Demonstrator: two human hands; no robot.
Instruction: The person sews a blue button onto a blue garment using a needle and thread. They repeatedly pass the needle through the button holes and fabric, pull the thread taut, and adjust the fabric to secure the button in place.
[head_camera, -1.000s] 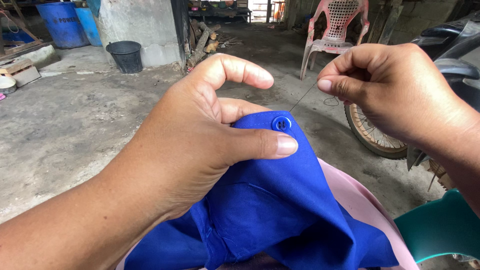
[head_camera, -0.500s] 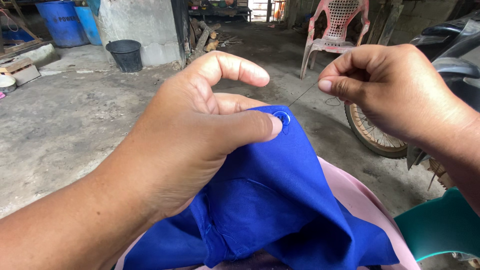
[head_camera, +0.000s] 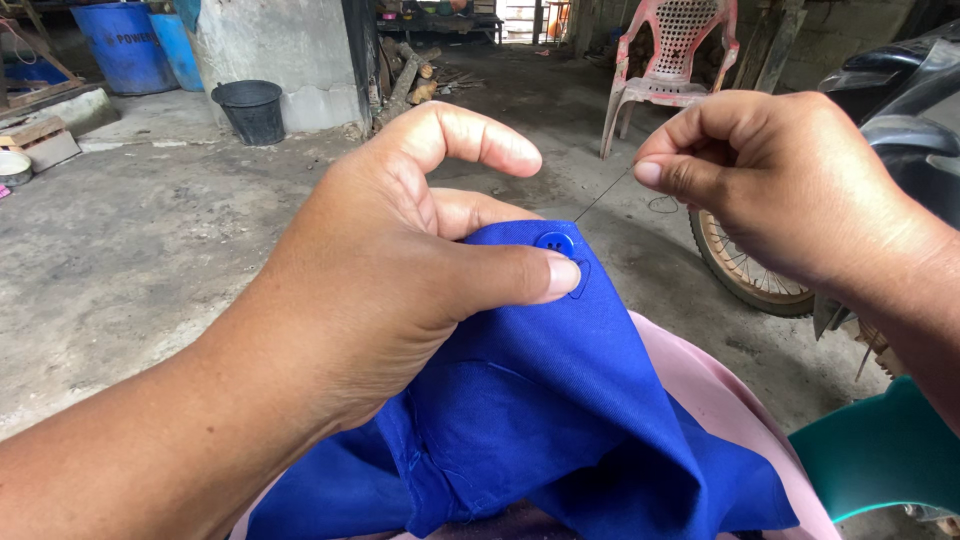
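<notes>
Left hand (head_camera: 390, 270) clamped on the bright blue cotton garment (head_camera: 540, 400), thumb pressing the cloth just below the round blue four-hole button (head_camera: 554, 242), forefinger arched above it and not touching. That button sits flat at the raised corner of the fabric, right at the top of the fold, face turned up towards me.

From the button a thin dark sewing thread (head_camera: 602, 194) runs taut, its line slanting up and to the right, straight into my right hand (head_camera: 770, 180). That hand is pinched shut on the thread between thumb and forefinger, held up and apart from the left; whether a needle is in the pinch I cannot tell. A small loop of thread hangs just below it.

Blue cloth falls away from the corner down into my lap, over a pale pink fabric (head_camera: 720, 400). At lower right, a teal plastic seat edge (head_camera: 880, 450). Behind my right hand, a spoked motorcycle wheel (head_camera: 745, 275). Further off on the concrete floor (head_camera: 130, 240): a black bucket (head_camera: 250, 110), a blue plastic barrel (head_camera: 125, 45) and a faded pink plastic chair (head_camera: 670, 60).
</notes>
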